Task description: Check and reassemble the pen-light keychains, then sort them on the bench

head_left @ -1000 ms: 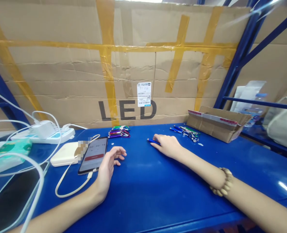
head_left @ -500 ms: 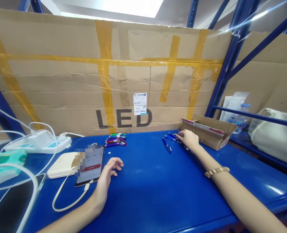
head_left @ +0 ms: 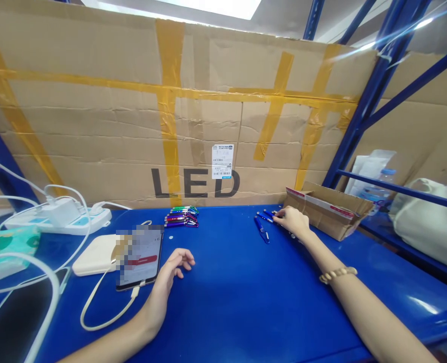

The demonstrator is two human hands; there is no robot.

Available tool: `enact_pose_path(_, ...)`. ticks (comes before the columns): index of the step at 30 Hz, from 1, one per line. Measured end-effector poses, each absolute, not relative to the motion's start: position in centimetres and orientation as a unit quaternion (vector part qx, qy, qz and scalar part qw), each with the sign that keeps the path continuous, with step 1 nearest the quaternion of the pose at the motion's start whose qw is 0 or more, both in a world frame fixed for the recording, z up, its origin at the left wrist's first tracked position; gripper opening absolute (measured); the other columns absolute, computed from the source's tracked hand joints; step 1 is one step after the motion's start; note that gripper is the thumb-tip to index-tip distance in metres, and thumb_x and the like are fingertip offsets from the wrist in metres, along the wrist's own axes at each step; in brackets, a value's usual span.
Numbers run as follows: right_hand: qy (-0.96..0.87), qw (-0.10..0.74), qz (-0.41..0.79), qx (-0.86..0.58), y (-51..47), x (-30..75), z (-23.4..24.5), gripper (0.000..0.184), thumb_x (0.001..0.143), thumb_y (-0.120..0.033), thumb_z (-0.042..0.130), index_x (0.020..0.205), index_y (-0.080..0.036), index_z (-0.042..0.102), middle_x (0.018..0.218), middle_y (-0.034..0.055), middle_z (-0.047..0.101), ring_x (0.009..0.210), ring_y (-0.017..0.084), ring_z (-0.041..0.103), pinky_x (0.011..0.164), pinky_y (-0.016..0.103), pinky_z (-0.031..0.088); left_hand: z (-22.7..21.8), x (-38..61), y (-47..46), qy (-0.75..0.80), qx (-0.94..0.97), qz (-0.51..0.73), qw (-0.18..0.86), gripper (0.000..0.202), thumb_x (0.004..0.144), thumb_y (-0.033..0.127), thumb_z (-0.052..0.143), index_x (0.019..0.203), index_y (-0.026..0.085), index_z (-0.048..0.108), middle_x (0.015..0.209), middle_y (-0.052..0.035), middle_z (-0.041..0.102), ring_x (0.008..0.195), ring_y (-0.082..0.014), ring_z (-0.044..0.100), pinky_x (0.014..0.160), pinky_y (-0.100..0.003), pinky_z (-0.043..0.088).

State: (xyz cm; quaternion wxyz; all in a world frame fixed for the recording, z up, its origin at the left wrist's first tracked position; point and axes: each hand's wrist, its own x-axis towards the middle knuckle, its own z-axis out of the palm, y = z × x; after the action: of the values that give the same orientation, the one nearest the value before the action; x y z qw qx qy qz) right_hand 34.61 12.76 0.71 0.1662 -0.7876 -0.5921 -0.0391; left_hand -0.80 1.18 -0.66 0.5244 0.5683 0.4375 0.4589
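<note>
My right hand [head_left: 292,222] reaches to the back right of the table, its fingers pinched on a blue carabiner flashlight that they mostly hide. Beside those fingers lie more blue carabiner flashlights [head_left: 261,229], loosely spread. My left hand [head_left: 176,267] rests with loosely bent fingers apart and nothing in them, to the right of a phone [head_left: 142,269]. Beyond it, a neat stack of green, red and purple carabiner flashlights [head_left: 181,218] sits near the back edge.
An open cardboard box [head_left: 327,214] stands right of my right hand. At the left are a power strip [head_left: 98,222], a white power bank [head_left: 94,254], cables and a dark tablet-like device [head_left: 22,312]. A large taped carton [head_left: 113,131] walls off the back.
The view has shifted slightly. My right hand stays at the blue flashlights, its fingers moving only a little. The left hand keeps its place by the phone.
</note>
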Motion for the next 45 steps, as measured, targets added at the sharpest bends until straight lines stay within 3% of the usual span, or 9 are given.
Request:
enact_pose_path(7, -0.57, 0.239, 0.021, -0.786, 12.9, 35.4, 0.7, 0.018, 0.07, -0.032, 0.062, 0.078, -0.021, 0.073, 0.1, 0.0075, 0.066, 0.096, 0.025, 0.059, 0.069, 0.027, 0.042, -0.3, -0.7, 1.2, 0.424, 0.645, 0.407, 0.489, 0.029, 0.086, 0.039, 0.028, 0.08, 0.02, 0.05, 0.081, -0.0025, 0.052, 0.08, -0.0185, 0.046, 0.071, -0.029, 0.033)
enact_pose_path(13, -0.525, 0.362, 0.161, -0.753, 12.8, 35.2, 1.9, 0.038, 0.078, -0.042, 0.055, 0.091, -0.011, 0.071, 0.074, 0.0093, 0.069, 0.063, 0.015, 0.061, 0.049, 0.021, 0.04, 0.6, 0.0, 0.1, 0.392, 0.71, 0.349, 0.47, 0.022, 0.085, 0.035, 0.036, 0.078, 0.019, 0.049, 0.076, -0.0012, 0.05, 0.077, -0.0166, 0.046, 0.073, -0.027, 0.033)
enact_pose_path(19, -0.508, 0.454, 0.258, -0.685, 12.0, 34.2, 2.6, 0.033, 0.08, -0.034, 0.053, 0.095, -0.009, 0.067, 0.086, 0.0105, 0.068, 0.054, 0.007, 0.054, 0.039, 0.015, 0.031, 0.8, 0.3, -0.2, 0.39, 0.725, 0.339, 0.456, 0.021, 0.085, 0.035, 0.037, 0.078, 0.018, 0.048, 0.077, -0.0018, 0.05, 0.077, -0.0167, 0.046, 0.074, -0.028, 0.034)
enact_pose_path(23, -0.503, 0.479, 0.266, -0.668, 11.4, 34.0, 3.5, 0.04, 0.081, -0.039, 0.05, 0.1, -0.006, 0.065, 0.076, 0.0078, 0.064, 0.046, 0.005, 0.041, 0.039, 0.017, 0.027, 0.8, 0.4, 0.0, 0.394, 0.728, 0.33, 0.454, 0.022, 0.085, 0.035, 0.035, 0.079, 0.018, 0.047, 0.073, -0.0015, 0.05, 0.07, -0.0158, 0.046, 0.07, -0.028, 0.036)
enact_pose_path(28, -0.582, 0.469, 0.277, -0.604, 9.5, 31.1, 5.1, 0.041, 0.078, -0.044, 0.053, 0.1, -0.011, 0.065, 0.065, -0.0004, 0.054, 0.05, 0.007, 0.038, 0.044, 0.019, 0.028, 1.4, 0.9, -0.3, 0.411, 0.787, 0.279, 0.367, 0.022, 0.085, 0.033, 0.041, 0.1, 0.022, 0.053, 0.084, -0.0029, 0.056, 0.076, -0.0171, 0.05, 0.073, -0.03, 0.039)
enact_pose_path(34, -0.777, 0.317, 0.414, -0.354, 4.2, 22.6, 4.5, 0.034, 0.082, -0.044, 0.051, 0.089, -0.013, 0.064, 0.058, -0.004, 0.048, 0.05, 0.006, 0.04, 0.048, 0.019, 0.033, 2.4, 2.1, 0.9, 0.423, 0.82, 0.349, 0.166, 0.054, 0.08, 0.037, 0.053, 0.131, 0.025, 0.039, 0.131, -0.0107, 0.044, 0.118, -0.0259, 0.04, 0.1, -0.042, 0.027)
enact_pose_path(37, -0.776, 0.301, 0.45, -0.325, 2.2, 20.3, 3.6, 0.031, 0.084, -0.042, 0.05, 0.086, -0.013, 0.062, 0.058, -0.0043, 0.048, 0.047, 0.005, 0.039, 0.045, 0.018, 0.03, 2.2, 2.6, 1.6, 0.409, 0.831, 0.256, 0.276, 0.048, 0.084, 0.041, 0.047, 0.128, 0.023, 0.042, 0.092, -0.0062, 0.062, 0.086, -0.021, 0.056, 0.082, -0.035, 0.04)
enact_pose_path(40, -0.752, 0.305, 0.475, -0.34, 2.2, 20.2, 3.0, 0.031, 0.083, -0.041, 0.052, 0.091, -0.013, 0.061, 0.061, -0.0044, 0.048, 0.048, 0.004, 0.039, 0.045, 0.018, 0.029, 1.4, 2.7, 1.8, 0.39, 0.8, 0.202, 0.409, 0.04, 0.091, 0.037, 0.03, 0.119, 0.016, 0.048, 0.051, 0.0059, 0.044, 0.049, -0.0122, 0.043, 0.056, -0.025, 0.037)
enact_pose_path(45, -0.696, 0.328, 0.543, -0.338, 3.3, 20.6, 2.5, 0.036, 0.082, -0.043, 0.054, 0.1, -0.013, 0.06, 0.066, -0.003, 0.05, 0.052, 0.005, 0.042, 0.048, 0.018, 0.033, 0.6, 2.4, 1.5, 0.427, 0.766, 0.275, 0.395, 0.028, 0.086, 0.039, 0.042, 0.096, 0.016, 0.057, 0.071, 0.0014, 0.045, 0.062, -0.0111, 0.042, 0.059, -0.023, 0.035)
